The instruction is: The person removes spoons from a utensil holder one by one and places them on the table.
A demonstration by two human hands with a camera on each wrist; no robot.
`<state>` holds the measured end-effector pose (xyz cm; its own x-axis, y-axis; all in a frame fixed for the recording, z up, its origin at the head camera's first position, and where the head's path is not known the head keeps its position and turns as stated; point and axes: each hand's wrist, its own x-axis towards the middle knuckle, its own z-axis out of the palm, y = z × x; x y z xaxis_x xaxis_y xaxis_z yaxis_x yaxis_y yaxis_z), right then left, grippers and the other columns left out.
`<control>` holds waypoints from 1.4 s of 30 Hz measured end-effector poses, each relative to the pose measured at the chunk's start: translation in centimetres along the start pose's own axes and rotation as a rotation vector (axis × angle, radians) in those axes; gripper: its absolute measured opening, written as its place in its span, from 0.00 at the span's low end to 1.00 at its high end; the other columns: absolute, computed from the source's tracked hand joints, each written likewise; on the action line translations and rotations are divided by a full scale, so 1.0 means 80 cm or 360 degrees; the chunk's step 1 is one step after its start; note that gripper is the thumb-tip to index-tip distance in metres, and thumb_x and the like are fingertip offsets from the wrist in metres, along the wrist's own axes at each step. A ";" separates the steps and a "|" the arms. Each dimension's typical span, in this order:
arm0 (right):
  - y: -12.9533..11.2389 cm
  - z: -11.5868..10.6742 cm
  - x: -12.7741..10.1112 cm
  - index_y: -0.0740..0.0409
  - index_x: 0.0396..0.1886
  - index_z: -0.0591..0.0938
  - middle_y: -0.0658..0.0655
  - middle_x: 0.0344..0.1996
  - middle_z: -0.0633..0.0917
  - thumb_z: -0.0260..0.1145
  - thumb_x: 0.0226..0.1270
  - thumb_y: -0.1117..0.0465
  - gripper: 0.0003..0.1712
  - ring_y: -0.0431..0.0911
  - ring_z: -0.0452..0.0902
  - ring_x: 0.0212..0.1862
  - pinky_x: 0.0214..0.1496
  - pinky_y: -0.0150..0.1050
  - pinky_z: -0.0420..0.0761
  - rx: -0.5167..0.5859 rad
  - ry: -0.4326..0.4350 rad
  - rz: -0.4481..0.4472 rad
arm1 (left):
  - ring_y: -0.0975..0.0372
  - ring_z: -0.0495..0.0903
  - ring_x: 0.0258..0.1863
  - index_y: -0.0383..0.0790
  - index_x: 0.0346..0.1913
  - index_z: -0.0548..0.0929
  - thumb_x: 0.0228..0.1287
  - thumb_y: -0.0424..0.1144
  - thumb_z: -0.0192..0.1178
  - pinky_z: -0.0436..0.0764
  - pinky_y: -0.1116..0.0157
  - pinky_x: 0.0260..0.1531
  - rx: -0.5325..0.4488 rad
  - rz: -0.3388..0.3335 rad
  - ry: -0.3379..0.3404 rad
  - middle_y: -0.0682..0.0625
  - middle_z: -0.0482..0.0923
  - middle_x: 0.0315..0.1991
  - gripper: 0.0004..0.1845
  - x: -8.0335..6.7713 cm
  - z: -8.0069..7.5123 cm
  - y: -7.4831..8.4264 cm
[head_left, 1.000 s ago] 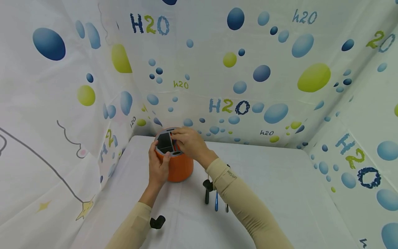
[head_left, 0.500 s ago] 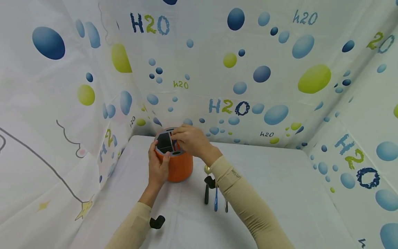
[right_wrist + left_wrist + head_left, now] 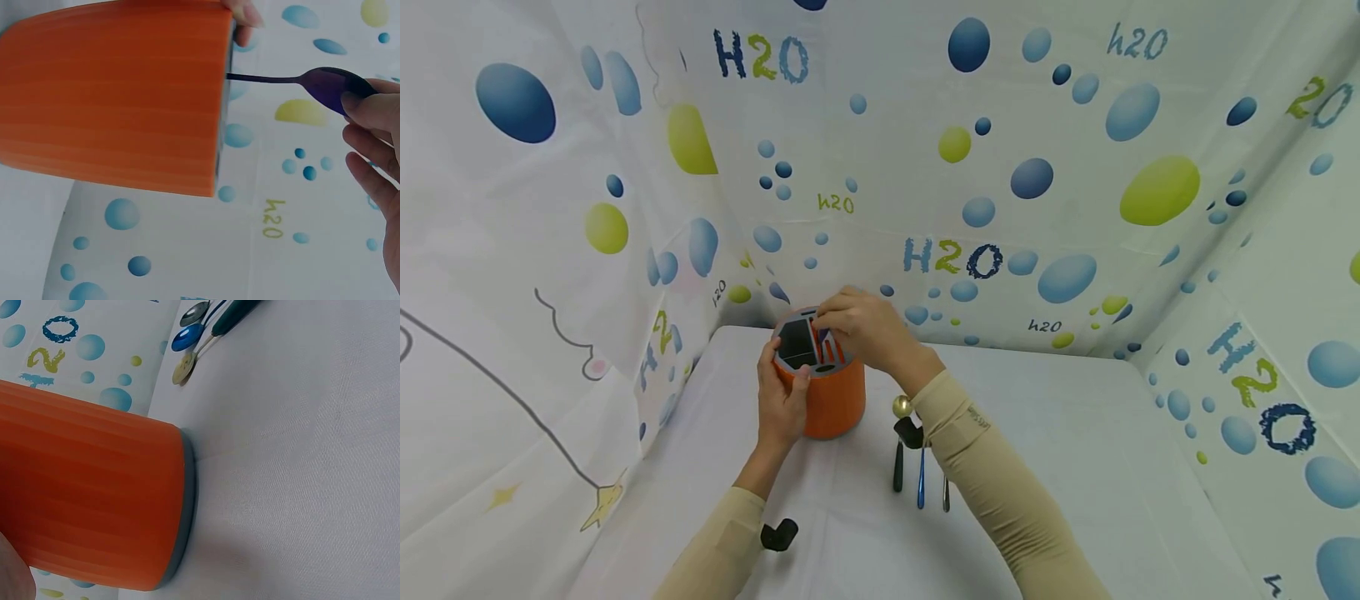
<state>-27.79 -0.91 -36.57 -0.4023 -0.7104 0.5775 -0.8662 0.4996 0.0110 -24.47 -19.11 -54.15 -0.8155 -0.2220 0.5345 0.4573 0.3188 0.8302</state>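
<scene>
An orange utensil holder (image 3: 835, 407) with a grey divided top stands at the table's back left. My left hand (image 3: 782, 407) grips its near left side, thumb on the rim. Above the holder's right part, my right hand (image 3: 868, 329) pinches a dark purple spoon (image 3: 331, 89) by its bowl between thumb and fingers. The spoon's thin handle runs down into the holder, its lower end hidden inside. In the right wrist view, the fingertips of the left hand (image 3: 245, 15) show at the rim.
Right of the holder lie a gold spoon with a dark green handle (image 3: 898, 471), a blue spoon (image 3: 921, 485) and a silver spoon (image 3: 947, 497), partly covered by the right forearm. Printed white cloth (image 3: 880, 150) walls the table at the back and sides.
My right hand has risen slightly and shifted a little to the right, uncovering more of the holder's slots and the gold spoon's bowl. The left hand and the holder stay in place.
</scene>
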 end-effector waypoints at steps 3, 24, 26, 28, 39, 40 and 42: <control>-0.001 -0.007 0.002 0.53 0.43 0.93 0.48 0.45 0.92 0.70 0.68 0.69 0.10 0.43 0.84 0.52 0.59 0.31 0.82 -0.0015 0.0015 -0.0014 | 0.52 0.65 0.73 0.50 0.80 0.54 0.75 0.42 0.57 0.65 0.47 0.75 0.0011 -0.0008 -0.0013 0.46 0.59 0.78 0.36 0.000 0.000 0.000; -0.006 -0.039 0.005 0.51 0.45 0.93 0.48 0.44 0.92 0.73 0.66 0.67 0.11 0.43 0.83 0.51 0.55 0.32 0.84 -0.0002 -0.0098 -0.0004 | 0.55 0.67 0.71 0.55 0.80 0.53 0.77 0.45 0.57 0.68 0.73 0.69 0.0024 -0.0044 -0.0047 0.50 0.60 0.78 0.36 0.002 -0.001 0.001; -0.007 -0.043 0.006 0.51 0.45 0.93 0.48 0.44 0.92 0.73 0.66 0.67 0.11 0.43 0.83 0.50 0.55 0.31 0.84 -0.0013 -0.0097 -0.0019 | 0.56 0.67 0.71 0.56 0.81 0.53 0.77 0.45 0.57 0.68 0.74 0.68 0.0024 -0.0049 -0.0051 0.50 0.59 0.78 0.36 0.002 -0.001 0.001; -0.008 -0.047 0.007 0.51 0.45 0.93 0.48 0.43 0.92 0.74 0.66 0.67 0.11 0.43 0.83 0.50 0.55 0.31 0.84 -0.0023 -0.0088 -0.0043 | 0.56 0.68 0.70 0.55 0.81 0.53 0.77 0.45 0.57 0.68 0.75 0.68 0.0016 -0.0046 -0.0051 0.51 0.60 0.78 0.36 0.003 -0.001 0.002; -0.018 -0.070 0.011 0.51 0.45 0.93 0.48 0.41 0.91 0.74 0.65 0.69 0.12 0.43 0.81 0.48 0.53 0.30 0.83 -0.0110 0.0016 -0.0150 | 0.57 0.68 0.69 0.52 0.80 0.53 0.77 0.44 0.56 0.68 0.76 0.67 -0.0022 -0.0009 -0.0045 0.50 0.62 0.76 0.36 0.004 0.000 0.002; -0.018 -0.071 0.011 0.51 0.45 0.93 0.48 0.41 0.91 0.74 0.65 0.69 0.12 0.43 0.81 0.48 0.54 0.30 0.83 -0.0109 0.0017 -0.0151 | 0.58 0.68 0.69 0.52 0.80 0.53 0.77 0.44 0.56 0.68 0.76 0.68 -0.0024 -0.0009 -0.0046 0.50 0.62 0.76 0.35 0.004 0.000 0.002; -0.020 -0.073 0.010 0.51 0.44 0.93 0.48 0.41 0.91 0.74 0.65 0.68 0.11 0.43 0.81 0.48 0.54 0.30 0.83 -0.0107 0.0016 -0.0149 | 0.58 0.68 0.69 0.53 0.80 0.53 0.77 0.43 0.56 0.68 0.76 0.67 -0.0025 -0.0009 -0.0045 0.51 0.62 0.76 0.36 0.004 0.000 0.001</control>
<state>-25.03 0.62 -31.35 -0.3172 -0.7508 0.5794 -0.8779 0.4635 0.1200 -24.69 -19.14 -53.95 -0.8278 -0.1974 0.5252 0.4579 0.3033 0.8357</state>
